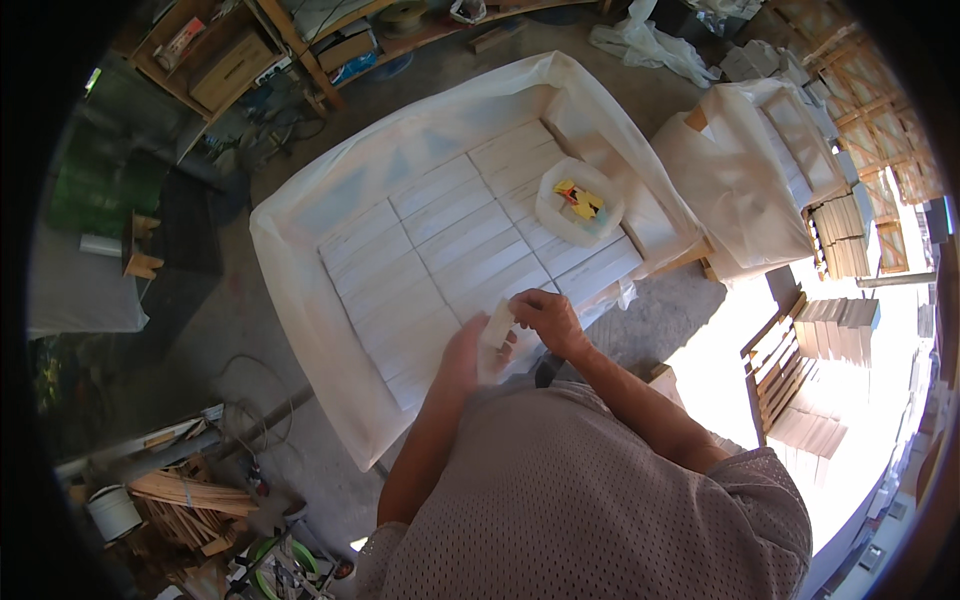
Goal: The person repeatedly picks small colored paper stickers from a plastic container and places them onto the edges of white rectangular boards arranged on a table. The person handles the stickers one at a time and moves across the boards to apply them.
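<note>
In front of my body I hold a small pale, flat piece (499,324), too blurred to name exactly. My left hand (467,350) is wrapped around its lower part, with some fingertips showing at its right side. The fingers of my right hand (548,318) pinch its upper end. Both hands are over the near edge of a large bin lined with whitish plastic sheet (310,330). Inside lie close rows of white rectangular blocks (463,240). On the blocks at the right rests a translucent white tub (553,222) with a yellow and red item (580,199) in it.
To the right stands another plastic-covered stack (735,180). A wooden pallet (785,375) with pale blocks lies in bright sunlight. Wooden shelving (330,60) runs along the back. At lower left are a bundle of wood strips (190,495), a white bucket (115,515) and a floor cable (270,375).
</note>
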Demonstrator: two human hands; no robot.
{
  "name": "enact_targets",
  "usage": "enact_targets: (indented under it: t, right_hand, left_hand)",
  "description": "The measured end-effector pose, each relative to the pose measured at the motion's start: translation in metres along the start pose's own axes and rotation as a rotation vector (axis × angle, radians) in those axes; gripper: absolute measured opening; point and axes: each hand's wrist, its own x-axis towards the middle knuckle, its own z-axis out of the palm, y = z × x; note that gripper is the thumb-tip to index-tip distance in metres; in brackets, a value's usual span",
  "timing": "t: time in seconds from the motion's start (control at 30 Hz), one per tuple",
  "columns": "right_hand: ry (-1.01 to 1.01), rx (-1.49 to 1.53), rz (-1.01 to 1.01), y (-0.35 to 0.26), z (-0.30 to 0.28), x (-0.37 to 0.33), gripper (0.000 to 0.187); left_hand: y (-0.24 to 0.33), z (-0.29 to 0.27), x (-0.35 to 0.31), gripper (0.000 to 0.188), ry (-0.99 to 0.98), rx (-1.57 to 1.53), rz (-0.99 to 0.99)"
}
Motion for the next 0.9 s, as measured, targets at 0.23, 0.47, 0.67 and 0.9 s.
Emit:
enact_targets:
  t: [0.23,0.47,0.67,0.9]
  right_hand:
    - [-0.155,-0.023,0.031,0.001,-0.004,-0.005,0.025]
    - [-0.320,0.470,0.257,0.005,-0.018,-0.004,0.031]
    - [-0.330,0.487,0.286,0.010,-0.018,0.002,0.028]
    - [-0.346,0.466,0.310,0.013,-0.021,0.010,0.025]
  left_hand:
    - [-0.007,0.003,0.002,0.027,0.079,0.437,0.183]
    - [-0.006,0.007,-0.004,0.021,0.179,0.337,0.170]
    - [-0.007,0.004,0.002,0.020,0.161,0.333,0.171]
    - [-0.008,0.003,0.009,0.018,0.236,0.414,0.181]
